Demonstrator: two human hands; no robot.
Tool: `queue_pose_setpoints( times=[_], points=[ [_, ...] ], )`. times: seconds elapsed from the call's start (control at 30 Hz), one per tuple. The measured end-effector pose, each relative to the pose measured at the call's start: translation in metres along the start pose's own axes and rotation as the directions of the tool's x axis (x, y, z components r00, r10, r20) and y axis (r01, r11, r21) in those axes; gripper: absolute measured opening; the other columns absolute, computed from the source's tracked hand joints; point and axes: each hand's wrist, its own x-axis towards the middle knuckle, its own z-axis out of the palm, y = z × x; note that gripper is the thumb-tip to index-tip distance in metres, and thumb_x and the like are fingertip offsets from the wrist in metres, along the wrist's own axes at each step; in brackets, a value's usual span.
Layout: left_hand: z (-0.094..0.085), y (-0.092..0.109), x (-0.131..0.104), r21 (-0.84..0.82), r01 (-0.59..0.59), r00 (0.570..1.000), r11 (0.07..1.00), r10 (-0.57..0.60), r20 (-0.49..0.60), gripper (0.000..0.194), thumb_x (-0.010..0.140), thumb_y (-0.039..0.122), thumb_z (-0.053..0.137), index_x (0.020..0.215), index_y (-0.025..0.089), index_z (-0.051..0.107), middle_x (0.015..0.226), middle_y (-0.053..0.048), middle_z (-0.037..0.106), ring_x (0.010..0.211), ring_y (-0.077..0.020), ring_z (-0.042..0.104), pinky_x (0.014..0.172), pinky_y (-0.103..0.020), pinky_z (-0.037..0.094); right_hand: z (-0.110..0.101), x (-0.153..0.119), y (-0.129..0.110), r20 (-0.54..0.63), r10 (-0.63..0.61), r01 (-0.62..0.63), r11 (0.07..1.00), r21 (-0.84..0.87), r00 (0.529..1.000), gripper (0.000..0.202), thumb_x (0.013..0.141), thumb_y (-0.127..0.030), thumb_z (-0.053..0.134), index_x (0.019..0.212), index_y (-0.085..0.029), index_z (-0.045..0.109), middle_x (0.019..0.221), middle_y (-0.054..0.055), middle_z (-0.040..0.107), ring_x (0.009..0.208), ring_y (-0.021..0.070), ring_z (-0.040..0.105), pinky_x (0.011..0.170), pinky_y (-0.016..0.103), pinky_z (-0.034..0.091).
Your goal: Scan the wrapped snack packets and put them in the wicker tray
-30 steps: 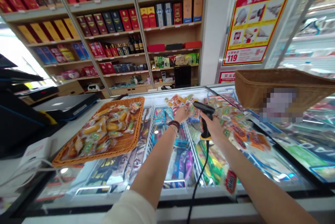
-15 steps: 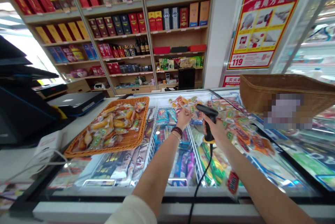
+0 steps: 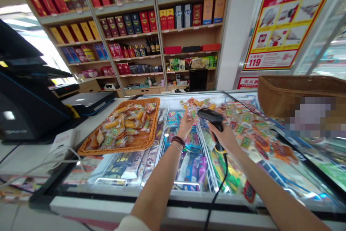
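Observation:
My right hand [image 3: 226,136] is wrapped round the grip of a black barcode scanner [image 3: 212,115], whose cable hangs down toward me. The scanner's head points left, at my left hand [image 3: 186,124]. Between the left fingers is a small clear snack packet [image 3: 193,113] with a green label, right in front of the scanner. Behind and to the right, loose snack packets [image 3: 244,124] lie spread over the freezer's glass top. On the left, an orange wicker tray [image 3: 147,141] holds several clear packets with yellowish-brown food inside.
Below the glass, white wire baskets [image 3: 205,151] hold bagged frozen goods. A brown basket [image 3: 270,97] stands at the right. At the left are a flat black device [image 3: 89,101], a white box with cables [image 3: 63,141] and a dark machine [image 3: 24,108]. Shelves of boxes [image 3: 135,22] line the back.
My left hand has turned, and the packet with its green label now shows beside the scanner head. The scanner is slightly nearer to it. The whole view has shifted a little.

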Motion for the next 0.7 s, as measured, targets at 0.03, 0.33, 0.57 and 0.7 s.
queue_pose_setpoints(
  times=[0.03, 0.33, 0.57, 0.7],
  points=[
    [0.000, 0.000, 0.000, -0.008, 0.009, 1.000, 1.000, -0.009, 0.003, 0.079, 0.071, 0.023, 0.086, 0.142, 0.024, 0.051, 0.104, -0.007, 0.075, 0.093, -0.0227, 0.074, 0.088, -0.042, 0.062, 0.000, 0.000, 0.000, -0.001, -0.004, 0.004, 1.000, -0.008, 1.000, 0.042, 0.073, -0.063, 0.067, 0.063, -0.025, 0.051, 0.042, -0.002, 0.053, 0.034, 0.0133, 0.047, 0.039, 0.028, 0.038],
    [0.004, 0.006, -0.002, 0.004, 0.044, 0.998, 0.999, -0.044, 0.040, 0.074, 0.075, 0.016, 0.081, 0.142, 0.023, 0.051, 0.107, -0.008, 0.074, 0.096, -0.0224, 0.073, 0.093, -0.045, 0.061, -0.003, -0.006, -0.013, 0.040, 0.000, 0.002, 0.998, -0.067, 0.999, 0.041, 0.074, -0.062, 0.065, 0.063, -0.026, 0.048, 0.042, -0.001, 0.053, 0.034, 0.0136, 0.047, 0.042, 0.028, 0.038],
    [0.004, 0.006, -0.001, 0.026, 0.047, 0.999, 0.999, -0.048, 0.016, 0.077, 0.071, 0.019, 0.085, 0.141, 0.026, 0.053, 0.105, -0.006, 0.074, 0.094, -0.0203, 0.073, 0.091, -0.042, 0.062, -0.003, -0.005, -0.009, 0.056, -0.005, 0.010, 0.997, -0.077, 0.998, 0.042, 0.076, -0.063, 0.063, 0.062, -0.026, 0.049, 0.040, -0.001, 0.053, 0.035, 0.0144, 0.048, 0.043, 0.028, 0.039],
    [0.005, 0.006, -0.002, 0.022, 0.042, 0.999, 0.999, -0.042, 0.011, 0.083, 0.071, 0.019, 0.085, 0.145, 0.027, 0.050, 0.106, -0.007, 0.075, 0.092, -0.0202, 0.073, 0.089, -0.042, 0.062, -0.004, -0.006, -0.008, 0.043, -0.002, 0.007, 0.994, -0.105, 0.999, 0.042, 0.077, -0.062, 0.062, 0.061, -0.025, 0.050, 0.039, 0.000, 0.054, 0.035, 0.0147, 0.049, 0.044, 0.028, 0.040]
  ],
)
